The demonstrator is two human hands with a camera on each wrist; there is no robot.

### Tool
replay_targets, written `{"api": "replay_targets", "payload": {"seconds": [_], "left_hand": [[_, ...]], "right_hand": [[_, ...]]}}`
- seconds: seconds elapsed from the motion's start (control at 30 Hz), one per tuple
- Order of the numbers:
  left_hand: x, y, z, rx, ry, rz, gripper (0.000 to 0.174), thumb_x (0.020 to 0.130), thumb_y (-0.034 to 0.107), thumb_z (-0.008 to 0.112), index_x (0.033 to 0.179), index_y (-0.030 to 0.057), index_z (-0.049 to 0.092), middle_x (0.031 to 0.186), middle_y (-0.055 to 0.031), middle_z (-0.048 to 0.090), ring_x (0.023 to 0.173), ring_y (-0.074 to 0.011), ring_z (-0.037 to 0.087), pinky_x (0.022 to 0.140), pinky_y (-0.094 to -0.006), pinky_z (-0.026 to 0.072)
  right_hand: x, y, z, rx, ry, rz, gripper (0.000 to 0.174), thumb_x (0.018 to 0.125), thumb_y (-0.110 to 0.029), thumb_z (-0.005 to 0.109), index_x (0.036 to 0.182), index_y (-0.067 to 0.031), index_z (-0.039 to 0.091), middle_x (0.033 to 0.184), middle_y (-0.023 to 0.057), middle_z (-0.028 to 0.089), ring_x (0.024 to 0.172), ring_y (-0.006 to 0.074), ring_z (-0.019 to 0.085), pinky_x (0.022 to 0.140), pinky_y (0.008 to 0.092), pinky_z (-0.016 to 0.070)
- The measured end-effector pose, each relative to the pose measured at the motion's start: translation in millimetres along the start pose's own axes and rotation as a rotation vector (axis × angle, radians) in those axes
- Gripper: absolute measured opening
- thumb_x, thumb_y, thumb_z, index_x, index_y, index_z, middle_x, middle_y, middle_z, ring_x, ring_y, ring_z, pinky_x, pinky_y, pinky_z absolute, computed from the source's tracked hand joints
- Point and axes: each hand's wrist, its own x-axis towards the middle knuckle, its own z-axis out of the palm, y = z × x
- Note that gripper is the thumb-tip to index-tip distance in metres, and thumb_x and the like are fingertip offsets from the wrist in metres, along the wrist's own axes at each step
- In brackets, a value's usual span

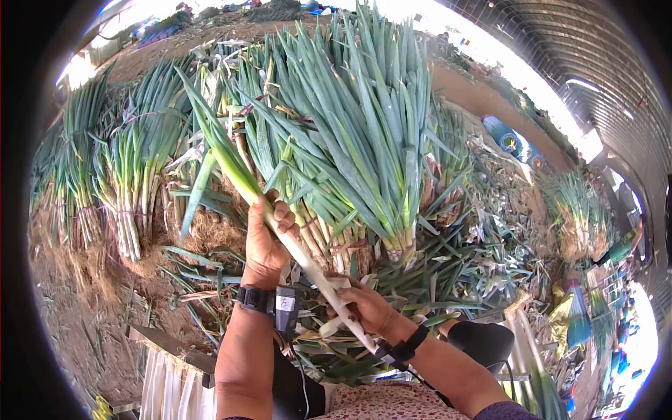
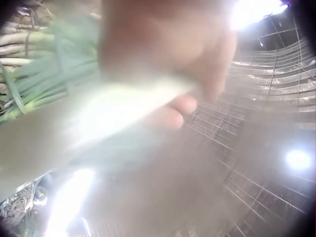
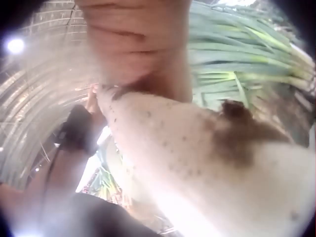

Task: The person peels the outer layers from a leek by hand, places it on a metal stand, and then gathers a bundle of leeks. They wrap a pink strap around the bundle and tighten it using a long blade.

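Note:
A long green onion (image 1: 301, 253) slants across the head view, leaves up at the left and white end low near the lap. My left hand (image 1: 267, 234) grips its stalk just below the green leaves, thumb along one side and fingers wrapped on the other. Lower down, my right hand (image 1: 365, 306) holds the white shank with curled fingers, and a loose pale strip of skin shows beside them. In the right wrist view the white shank (image 3: 163, 133) carries dark specks and a brown dirt patch. The left wrist view shows the stalk (image 2: 123, 108) blurred under the hand.
A large heap of green onions (image 1: 364, 140) stands ahead, with tied bundles (image 1: 129, 182) to the left. Cut leaves (image 1: 434, 287) litter the ground. Trimmed white stalks (image 1: 175, 385) lie at lower left by a wooden bar (image 1: 175, 355); more stalks (image 1: 525, 343) lie at lower right.

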Motion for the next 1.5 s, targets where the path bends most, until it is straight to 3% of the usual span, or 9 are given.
{"api": "replay_targets", "payload": {"seconds": [0.2, 0.33, 0.37, 0.57, 0.83, 0.93, 1.13, 1.37, 1.5], "left_hand": [[-20.2, -37.1, 12.7, 0.255, 0.079, -0.189, 0.033, 0.09, 0.043, 0.049, 0.102, 0.0131, 0.051, 0.064, 0.0022, 0.046, 0.05, -0.0094, 0.042, 0.046, -0.0237, 0.0381], [-12.0, -31.3, -0.5, 0.189, 0.114, -0.161, 0.029, 0.091, 0.041, 0.049, 0.098, 0.0123, 0.048, 0.064, 0.0038, 0.043, 0.048, -0.0072, 0.035, 0.045, -0.0238, 0.0337], [-8.8, -26.4, -0.1, 0.19, 0.136, -0.127, 0.027, 0.093, 0.04, 0.047, 0.097, 0.0129, 0.047, 0.064, 0.0053, 0.042, 0.047, -0.0054, 0.033, 0.045, -0.0218, 0.0323], [1.8, 13.4, -5.2, 0.277, 0.179, 0.069, 0.026, 0.092, 0.036, 0.051, 0.102, 0.0119, 0.047, 0.066, 0.0044, 0.043, 0.047, -0.0051, 0.036, 0.043, -0.0209, 0.0344], [-3.5, 53.4, 5.8, 0.54, 0.456, 0.252, 0.02, 0.094, 0.03, 0.048, 0.087, 0.0117, 0.047, 0.063, 0.0031, 0.043, 0.047, -0.0061, 0.037, 0.039, -0.0211, 0.0349], [-3.8, 72.6, -14.5, 0.535, 0.508, 0.315, 0.022, 0.093, 0.032, 0.051, 0.085, 0.0119, 0.046, 0.064, 0.0022, 0.044, 0.048, -0.0073, 0.037, 0.043, -0.0226, 0.0354], [-8.1, 69.4, -34.6, 0.449, 0.65, 0.31, 0.024, 0.091, 0.033, 0.054, 0.083, 0.0122, 0.045, 0.064, 0.0016, 0.043, 0.049, -0.0081, 0.036, 0.044, -0.0241, 0.0357], [-42.2, 56.6, -54.3, 0.316, 0.581, 0.328, 0.021, 0.089, 0.034, 0.055, 0.093, 0.0146, 0.048, 0.073, -0.0001, 0.046, 0.059, -0.0118, 0.043, 0.053, -0.0267, 0.0409], [-69.1, 50.1, -20.4, 0.398, 0.582, 0.477, 0.026, 0.087, 0.035, 0.057, 0.104, 0.0181, 0.048, 0.079, -0.0009, 0.046, 0.066, -0.0134, 0.047, 0.057, -0.0287, 0.0442]], "right_hand": [[6.1, -16.3, 28.7, 0.449, 0.31, -0.249, 0.029, 0.09, -0.011, 0.04, 0.117, -0.0044, 0.047, 0.093, 0.0097, 0.059, 0.084, 0.0242, 0.059, 0.082, 0.0369, 0.0475], [-9.6, -29.9, -2.9, 0.566, 0.073, -0.215, 0.02, 0.091, -0.016, 0.043, 0.106, -0.0059, 0.053, 0.069, -0.0004, 0.05, 0.053, 0.0123, 0.046, 0.052, 0.0266, 0.0398], [-22.3, -33.2, -3.4, 0.389, 0.182, -0.16, 0.026, 0.092, -0.03, 0.048, 0.08, -0.0067, 0.053, 0.065, 0.0001, 0.05, 0.049, 0.0082, 0.04, 0.046, 0.0252, 0.029], [-92.3, 21.5, -84.8, -1.304, 0.088, -0.03, 0.043, 0.089, -0.038, 0.05, 0.115, -0.0064, 0.059, 0.071, 0.0051, 0.062, 0.061, 0.0168, 0.059, 0.063, 0.0309, 0.0472], [-176.0, 85.8, -191.7, -2.056, -0.195, 0.637, 0.039, 0.084, -0.042, 0.049, 0.091, -0.0087, 0.069, 0.09, 0.0133, 0.067, 0.083, 0.0307, 0.063, 0.072, 0.0397, 0.0496], [-191.1, 74.4, -210.5, -1.968, -0.005, 0.779, 0.047, 0.082, -0.046, 0.054, 0.115, -0.0117, 0.058, 0.102, 0.0139, 0.063, 0.094, 0.0322, 0.061, 0.079, 0.0441, 0.0475], [-111.5, 8.4, -99.3, -1.371, 0.315, -0.256, 0.053, 0.08, -0.034, 0.064, 0.123, -0.0045, 0.051, 0.11, 0.0151, 0.061, 0.101, 0.0307, 0.058, 0.084, 0.0396, 0.0454], [-85.4, 21.0, -59.3, -0.872, 0.041, -0.017, 0.047, 0.087, -0.016, 0.057, 0.128, 0.0036, 0.043, 0.104, 0.0077, 0.062, 0.089, 0.0115, 0.055, 0.077, 0.0242, 0.0447], [-95.7, 34.4, -43.2, -1.108, 0.026, -0.068, 0.039, 0.09, -0.022, 0.051, 0.12, 0.0018, 0.052, 0.097, 0.0119, 0.064, 0.079, 0.0163, 0.06, 0.073, 0.031, 0.0471]]}}
